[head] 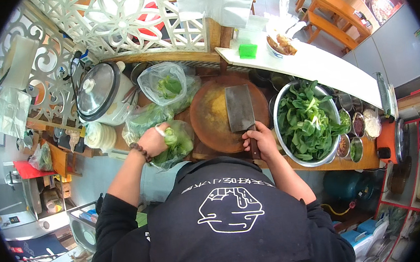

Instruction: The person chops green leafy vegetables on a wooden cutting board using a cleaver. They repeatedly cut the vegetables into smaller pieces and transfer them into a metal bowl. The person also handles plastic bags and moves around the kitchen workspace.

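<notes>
My right hand point(260, 141) grips the handle of a cleaver point(240, 107), whose broad blade lies over a round wooden chopping block point(210, 131). My left hand point(154, 140) is at a clear plastic bag of leafy greens point(174, 151); its fingertips are partly hidden, with something white by them, and whether they grip a stem I cannot tell. Behind it lie more bagged greens point(149, 117) and a bag-lined container point(162, 83) with a few leaves. Right of the block, a metal bowl point(277, 125) is heaped with cut leafy greens point(307, 126).
A lidded cooker point(98, 92) stands at the back left, near stacked pale rounds point(100, 137). Small metal tins point(356, 149) of toppings and an orange pot point(387, 145) are at the right. A white shelf point(324, 65) holding a bowl of food point(281, 46) runs behind.
</notes>
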The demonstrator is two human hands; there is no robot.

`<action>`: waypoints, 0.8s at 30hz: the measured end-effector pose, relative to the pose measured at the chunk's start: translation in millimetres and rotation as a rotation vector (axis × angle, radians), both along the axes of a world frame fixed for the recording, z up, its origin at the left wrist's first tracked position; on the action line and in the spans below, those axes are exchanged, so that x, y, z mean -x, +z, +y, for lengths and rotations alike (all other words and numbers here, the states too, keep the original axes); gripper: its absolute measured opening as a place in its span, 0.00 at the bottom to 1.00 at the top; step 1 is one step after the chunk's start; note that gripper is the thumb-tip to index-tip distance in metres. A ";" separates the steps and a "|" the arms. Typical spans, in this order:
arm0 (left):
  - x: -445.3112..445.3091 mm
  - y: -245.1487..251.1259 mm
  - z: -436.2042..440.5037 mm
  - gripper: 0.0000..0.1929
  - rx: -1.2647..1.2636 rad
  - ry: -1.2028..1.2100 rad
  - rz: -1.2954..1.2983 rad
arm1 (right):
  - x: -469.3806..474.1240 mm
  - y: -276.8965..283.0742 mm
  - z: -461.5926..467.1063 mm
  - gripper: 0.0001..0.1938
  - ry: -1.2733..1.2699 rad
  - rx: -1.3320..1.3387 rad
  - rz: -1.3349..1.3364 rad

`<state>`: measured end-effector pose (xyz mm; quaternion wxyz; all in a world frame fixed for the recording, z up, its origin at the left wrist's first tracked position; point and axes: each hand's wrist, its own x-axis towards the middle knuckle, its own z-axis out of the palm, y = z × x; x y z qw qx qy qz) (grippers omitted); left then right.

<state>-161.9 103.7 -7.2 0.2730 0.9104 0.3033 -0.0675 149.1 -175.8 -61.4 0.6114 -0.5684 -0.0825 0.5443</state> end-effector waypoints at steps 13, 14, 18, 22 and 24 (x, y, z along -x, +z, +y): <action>-35.3 54.9 -2.1 0.29 -0.051 -0.122 -0.122 | -0.7 4.0 -0.1 0.13 -0.035 -0.009 0.012; -37.9 50.3 0.2 0.29 -0.011 -0.093 -0.112 | -2.7 1.0 -0.9 0.13 -0.026 -0.013 0.003; -10.3 2.6 16.0 0.29 -0.055 -0.079 0.137 | 1.6 0.7 -0.7 0.13 -0.021 -0.011 0.015; 0.8 -4.3 21.5 0.29 -0.179 -0.201 0.162 | 2.0 4.7 0.8 0.11 -0.043 -0.007 0.005; 7.9 4.6 24.9 0.29 -0.231 -0.272 0.093 | 2.2 4.4 0.8 0.11 -0.043 -0.008 0.010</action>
